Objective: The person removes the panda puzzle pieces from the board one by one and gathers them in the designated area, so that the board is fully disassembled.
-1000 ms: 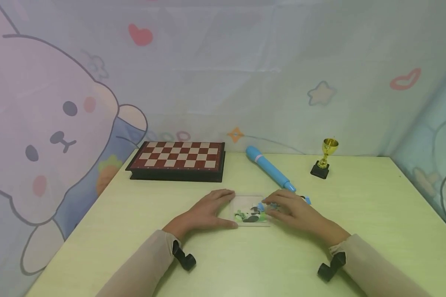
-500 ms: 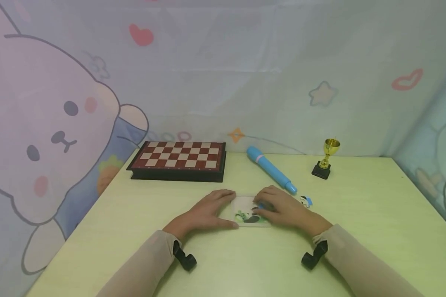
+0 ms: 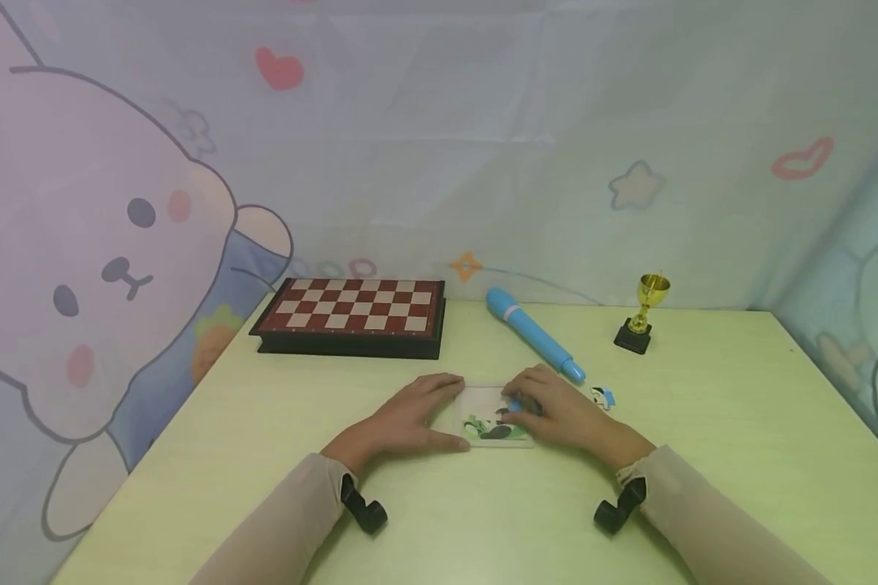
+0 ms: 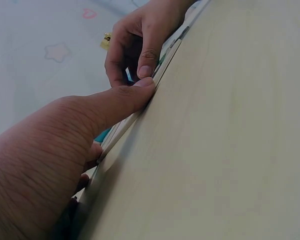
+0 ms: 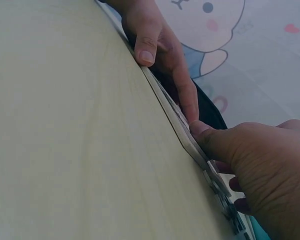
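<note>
Since the earlier frame, my right hand (image 3: 559, 414) has drawn in from the loose pieces (image 3: 603, 396) onto the puzzle tray (image 3: 483, 404). Step in hand: seating a blue piece (image 3: 514, 405), pinched under its fingertips. My left hand (image 3: 410, 418) clamps the tray's left edge, thumb along the near rim, tray flat on the surface (image 3: 439, 520) between both hands. Next move, as I judge it, calls for pressing straight down.
</note>
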The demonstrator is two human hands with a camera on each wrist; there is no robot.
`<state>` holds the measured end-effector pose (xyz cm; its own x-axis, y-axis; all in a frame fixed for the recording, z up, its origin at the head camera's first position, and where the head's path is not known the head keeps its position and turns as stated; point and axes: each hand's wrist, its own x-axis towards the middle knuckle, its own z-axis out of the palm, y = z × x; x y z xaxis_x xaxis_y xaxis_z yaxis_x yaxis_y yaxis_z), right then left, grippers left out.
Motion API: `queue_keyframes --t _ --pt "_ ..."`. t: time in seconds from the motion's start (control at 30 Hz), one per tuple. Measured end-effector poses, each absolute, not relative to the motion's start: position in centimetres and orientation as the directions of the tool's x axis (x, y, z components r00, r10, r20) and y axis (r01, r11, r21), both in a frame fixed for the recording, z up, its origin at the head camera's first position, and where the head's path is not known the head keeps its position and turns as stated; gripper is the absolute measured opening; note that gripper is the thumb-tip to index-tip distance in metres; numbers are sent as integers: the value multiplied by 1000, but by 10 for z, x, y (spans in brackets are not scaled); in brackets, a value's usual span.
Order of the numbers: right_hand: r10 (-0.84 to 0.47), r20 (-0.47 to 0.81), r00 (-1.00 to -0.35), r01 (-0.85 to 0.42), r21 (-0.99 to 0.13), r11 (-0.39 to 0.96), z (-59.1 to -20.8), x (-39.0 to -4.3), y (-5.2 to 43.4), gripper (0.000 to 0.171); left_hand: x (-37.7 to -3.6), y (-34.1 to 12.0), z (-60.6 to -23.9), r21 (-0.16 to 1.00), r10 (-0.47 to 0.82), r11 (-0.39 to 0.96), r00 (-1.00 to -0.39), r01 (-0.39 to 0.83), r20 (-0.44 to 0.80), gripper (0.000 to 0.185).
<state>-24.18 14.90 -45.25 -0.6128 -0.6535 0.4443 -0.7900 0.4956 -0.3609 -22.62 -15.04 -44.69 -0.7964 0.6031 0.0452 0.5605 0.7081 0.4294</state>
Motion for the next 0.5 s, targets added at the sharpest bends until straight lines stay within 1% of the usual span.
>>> queue_keyframes --t 0.13,0.5 --pt "-632 432 -643 -766 -352 539 -449 -240 148 37 -228 -150 -447 424 601 712 -798 560 44 102" --pt "-607 420 -675 -737 -357 574 -448 -240 146 27 -228 -150 -447 436 599 708 -799 556 46 101"
